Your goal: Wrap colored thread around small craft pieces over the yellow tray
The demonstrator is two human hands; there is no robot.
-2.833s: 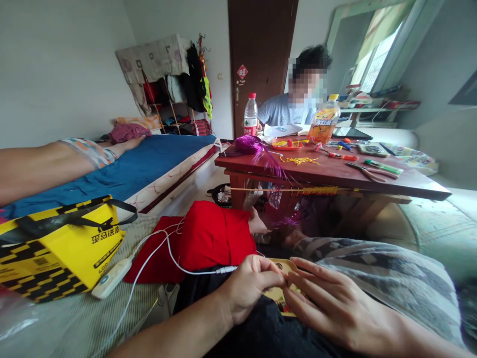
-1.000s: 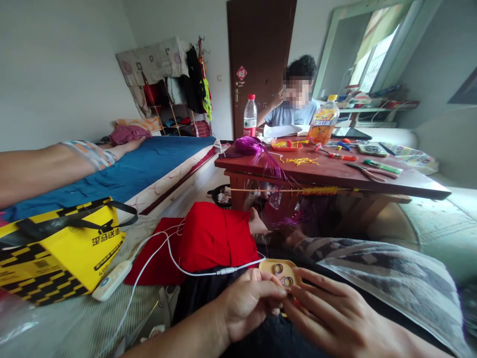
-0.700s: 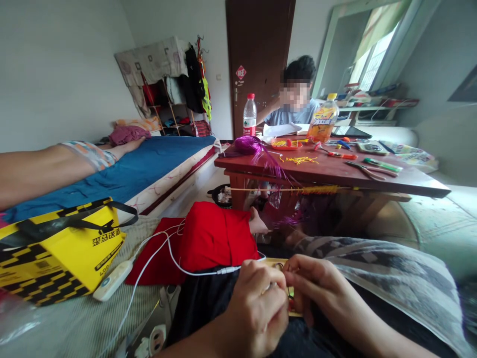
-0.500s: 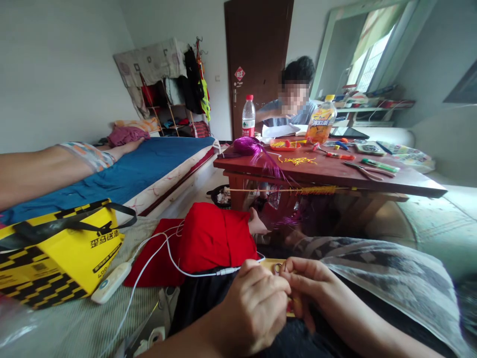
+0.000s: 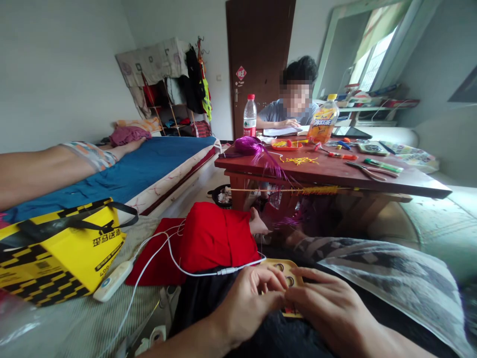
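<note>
A small yellow tray (image 5: 278, 263) with round rings in it lies on my lap, partly covered by both hands. My left hand (image 5: 248, 303) is over its left side, thumb and fingers curled together in a pinch; whatever is between them is too small to name. Against it, fingertip to fingertip, my right hand (image 5: 328, 303) is closed over the tray's right side, and its fingertips hide what they may hold. A ring (image 5: 289, 281) shows in the tray between the hands. Beside my left hand a white cable (image 5: 208, 274) crosses a red cloth (image 5: 216, 238).
A dark red table (image 5: 324, 171) ahead carries pliers (image 5: 367, 170), bottles, purple strands (image 5: 249, 149) and yellow sticks (image 5: 301, 160). A person (image 5: 286, 112) sits behind it. At left are a yellow bag (image 5: 74, 253), scissors (image 5: 169, 301) and a blue bed (image 5: 149, 164) with someone's bare leg.
My left hand has turned and opened out from a tighter fist. My right hand has shifted, its back now more upward, and more of the tray shows. The person behind the table has lowered a hand.
</note>
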